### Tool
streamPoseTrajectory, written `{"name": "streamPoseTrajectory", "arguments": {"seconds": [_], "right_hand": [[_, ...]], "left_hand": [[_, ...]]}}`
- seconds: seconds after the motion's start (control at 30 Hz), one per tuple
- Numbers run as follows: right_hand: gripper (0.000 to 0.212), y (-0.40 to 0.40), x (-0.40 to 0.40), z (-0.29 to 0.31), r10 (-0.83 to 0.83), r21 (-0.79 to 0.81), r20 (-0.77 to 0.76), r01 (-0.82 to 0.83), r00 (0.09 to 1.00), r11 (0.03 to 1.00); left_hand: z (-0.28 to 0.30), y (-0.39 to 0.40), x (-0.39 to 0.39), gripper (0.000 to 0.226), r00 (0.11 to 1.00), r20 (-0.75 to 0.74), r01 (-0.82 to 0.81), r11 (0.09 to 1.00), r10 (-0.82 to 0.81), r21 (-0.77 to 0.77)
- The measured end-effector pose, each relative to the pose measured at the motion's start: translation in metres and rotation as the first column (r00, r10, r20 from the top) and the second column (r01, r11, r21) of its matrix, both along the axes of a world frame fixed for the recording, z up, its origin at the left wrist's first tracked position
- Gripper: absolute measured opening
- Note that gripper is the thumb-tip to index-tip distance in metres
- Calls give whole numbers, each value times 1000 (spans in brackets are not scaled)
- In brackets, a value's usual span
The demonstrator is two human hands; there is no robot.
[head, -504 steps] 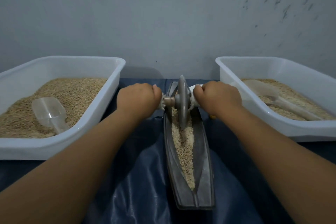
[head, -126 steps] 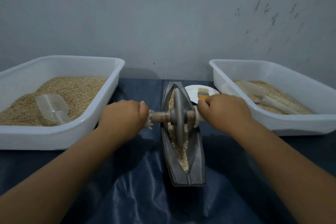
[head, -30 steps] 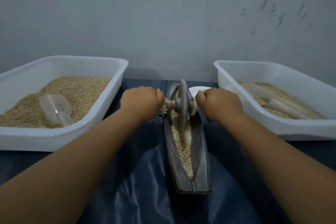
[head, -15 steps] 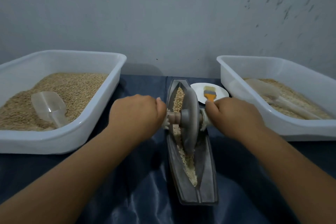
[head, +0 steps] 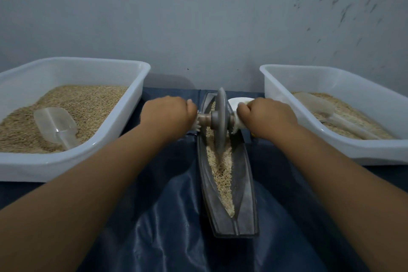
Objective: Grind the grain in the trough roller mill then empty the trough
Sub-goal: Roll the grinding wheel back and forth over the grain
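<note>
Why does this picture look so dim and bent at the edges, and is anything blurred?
Head view: the light is low, flat and bluish. The wide lens bows the left tub and right tub outward. The dark cloth shows soft sheen. The roller wheel and both the left hand and right hand look slightly smeared.

Your trough [head: 247,185] and its wheel [head: 220,117] look like dull grey metal, the axle [head: 204,119] possibly wood. The cloth [head: 176,216] beneath is glossy dark blue. Both tubs [head: 66,161] [head: 375,152] are smooth white plastic; the scoop [head: 55,123] is clear plastic.
</note>
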State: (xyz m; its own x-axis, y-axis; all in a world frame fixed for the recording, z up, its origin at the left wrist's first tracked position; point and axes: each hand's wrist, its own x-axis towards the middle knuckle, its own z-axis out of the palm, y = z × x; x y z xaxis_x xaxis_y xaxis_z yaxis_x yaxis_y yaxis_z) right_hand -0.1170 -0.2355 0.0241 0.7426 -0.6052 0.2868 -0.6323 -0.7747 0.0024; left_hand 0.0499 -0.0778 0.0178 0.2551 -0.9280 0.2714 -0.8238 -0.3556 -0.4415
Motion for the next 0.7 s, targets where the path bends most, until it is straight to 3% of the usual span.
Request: {"name": "streamPoseTrajectory", "arguments": {"seconds": [0.07, 0.13, 0.23, 0.3, 0.37, 0.4, 0.43, 0.47, 0.57, 0.7], "right_hand": [[22, 16, -18, 3, 16, 81, -57, -11, 998, 997], [30, 36, -38, 7, 46, 112, -114, -33, 992, 993], [45, 64, -68, 19, 28, 204, -86, -10, 996, 979], [44, 72, -74, 22, 21, 225, -49, -9, 999, 974], [45, 67, -67, 22, -12, 261, -41, 23, 999, 965], [48, 61, -62, 19, -16, 260, -40, 26, 999, 965], [49, 52, -54, 14, -43, 233, -38, 51, 998, 971], [46, 43, -44, 9, -59, 183, -14, 61, 998, 981], [43, 15, -11, -6, -61, 30, 123, 58, 991, 998], [54, -10, 16, -7, -54, -87, 293, 82, 955, 993]], "left_hand": [[2, 15, -14, 40, 999, -29, 17, 997, -15, 72], [-2, 36, -27, 24, 997, -54, 52, 997, -49, 54], [-2, 66, -42, 53, 987, -101, 121, 992, -124, -33], [1, 76, -47, 64, 975, -91, 200, 979, -202, -30], [-1, 73, -44, 56, 982, -73, 174, 984, -176, -25], [-3, 66, -42, 40, 989, -72, 128, 992, -128, -10], [-4, 57, -39, 20, 996, -48, 79, 997, -79, 1], [-4, 47, -35, 15, 999, -31, 40, 999, -40, -3], [-2, 12, -11, 36, 999, 37, -13, 1000, 13, 0], [6, -23, 15, 42, 996, 2, -92, 996, 92, -17]]}}
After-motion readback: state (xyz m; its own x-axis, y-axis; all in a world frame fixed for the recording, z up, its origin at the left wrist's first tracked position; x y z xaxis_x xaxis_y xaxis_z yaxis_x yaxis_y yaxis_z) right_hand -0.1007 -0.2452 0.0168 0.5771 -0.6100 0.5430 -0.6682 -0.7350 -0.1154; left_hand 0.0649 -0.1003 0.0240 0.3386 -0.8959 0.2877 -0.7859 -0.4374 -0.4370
